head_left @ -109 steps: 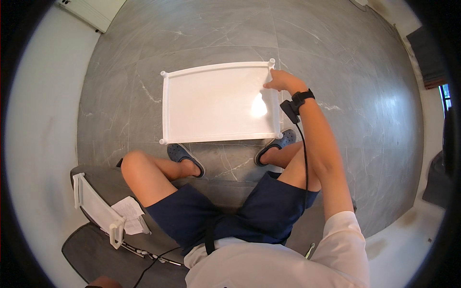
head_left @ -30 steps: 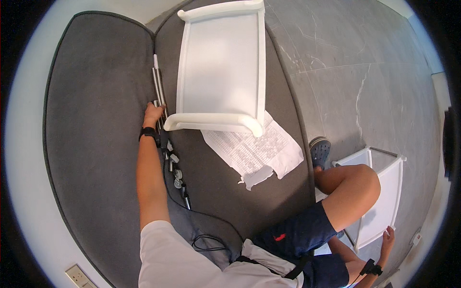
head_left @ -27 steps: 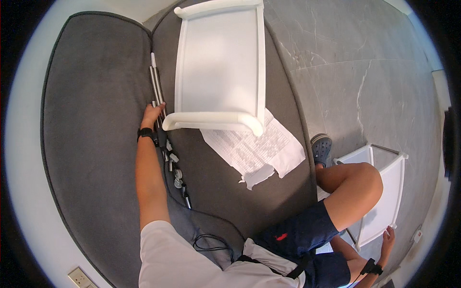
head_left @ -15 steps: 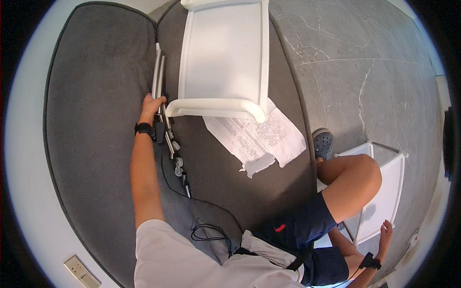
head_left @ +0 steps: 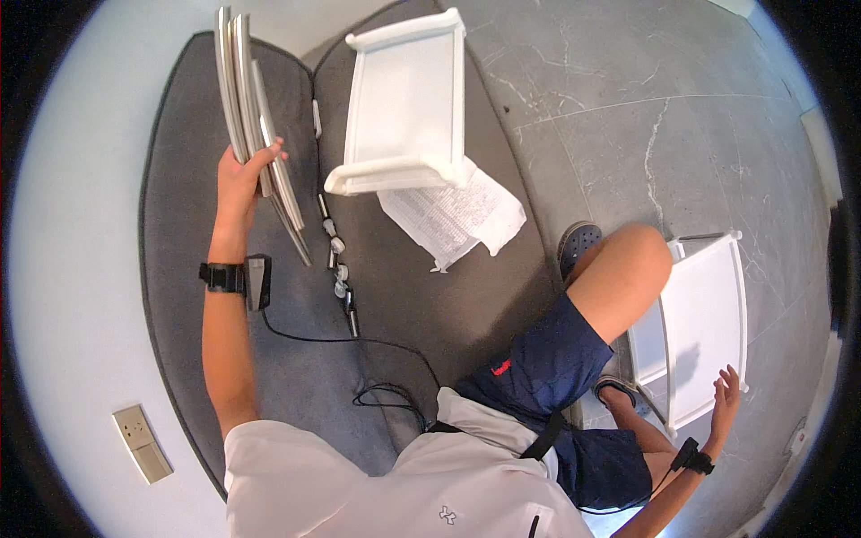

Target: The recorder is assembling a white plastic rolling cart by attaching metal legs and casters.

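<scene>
My left hand [head_left: 238, 184] is raised over the grey sofa, closed around a bundle of several silver metal tubes [head_left: 242, 99]. The tubes fan apart slightly, their ends jutting out above and below my fist. At the lower right, my right hand [head_left: 725, 399] has its fingers apart and holds nothing. Close beside it on the floor stands a partly assembled white rack [head_left: 708, 332], its panels joined by metal tubes. A loose white shelf panel [head_left: 404, 103] with raised ends lies on the sofa, partly over a torn, creased printed sheet [head_left: 457, 211].
Small casters [head_left: 338, 244] and short metal pieces lie along the seam between the sofa cushions [head_left: 484, 296]. A black cable [head_left: 390, 393] loops over the sofa near my waist. A wall socket [head_left: 142, 444] is at the lower left, and grey marbled floor [head_left: 619, 143] spreads to the right.
My left hand has lifted the metal tubes from the sofa seam and moved left with them. The view has shifted. My right hand stays near the floor rack.
</scene>
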Tool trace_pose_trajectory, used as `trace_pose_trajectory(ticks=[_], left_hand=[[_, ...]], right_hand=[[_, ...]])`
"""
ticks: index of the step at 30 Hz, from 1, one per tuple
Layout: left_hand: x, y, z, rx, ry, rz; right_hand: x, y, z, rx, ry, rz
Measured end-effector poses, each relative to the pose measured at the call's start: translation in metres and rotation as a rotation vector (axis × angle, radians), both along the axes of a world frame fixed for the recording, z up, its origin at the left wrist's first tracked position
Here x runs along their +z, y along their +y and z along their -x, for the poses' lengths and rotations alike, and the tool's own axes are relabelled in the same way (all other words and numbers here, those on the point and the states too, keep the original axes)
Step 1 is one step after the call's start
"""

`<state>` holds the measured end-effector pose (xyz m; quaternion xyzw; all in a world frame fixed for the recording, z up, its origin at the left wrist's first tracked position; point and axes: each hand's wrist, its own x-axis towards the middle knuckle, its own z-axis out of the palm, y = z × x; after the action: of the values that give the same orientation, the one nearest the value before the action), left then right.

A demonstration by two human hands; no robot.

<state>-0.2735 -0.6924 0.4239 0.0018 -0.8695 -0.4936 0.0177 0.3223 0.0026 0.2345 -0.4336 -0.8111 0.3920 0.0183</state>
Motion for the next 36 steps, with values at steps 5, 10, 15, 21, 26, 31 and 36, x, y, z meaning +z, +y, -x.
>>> trace_pose_trajectory(ticks=[5, 10, 15, 21, 26, 31, 36], left_hand=[[0.107, 0.122, -0.072, -0.388, -0.09, -0.083], [0.148, 0.298, -0.145, -0.978, -0.314, -0.304], [0.08, 0.493, -0.238, -1.436, -0.649, -0.275], [-0.059, 0.599, -0.311, -1.538, -0.933, -0.335], [-0.11, 0.637, -0.336, -1.519, -1.004, -0.299], [-0.144, 0.649, -0.334, -1.591, -0.972, -0.331], [-0.143, 0.657, -0.326, -1.465, -1.07, -0.31]], right_hand=[[0.003, 0.0, 0.022, 0.067, 0.163, -0.022], [0.028, 0.012, 0.047, 0.047, 0.322, -0.058], [0.056, 0.017, 0.052, -0.138, 0.578, 0.082], [0.039, 0.014, 0.053, -0.267, 0.732, 0.408], [0.052, 0.017, 0.06, -0.297, 0.764, 0.612], [0.042, 0.02, 0.075, -0.393, 0.756, 0.633], [0.05, 0.024, 0.067, -0.552, 0.917, 0.675]])
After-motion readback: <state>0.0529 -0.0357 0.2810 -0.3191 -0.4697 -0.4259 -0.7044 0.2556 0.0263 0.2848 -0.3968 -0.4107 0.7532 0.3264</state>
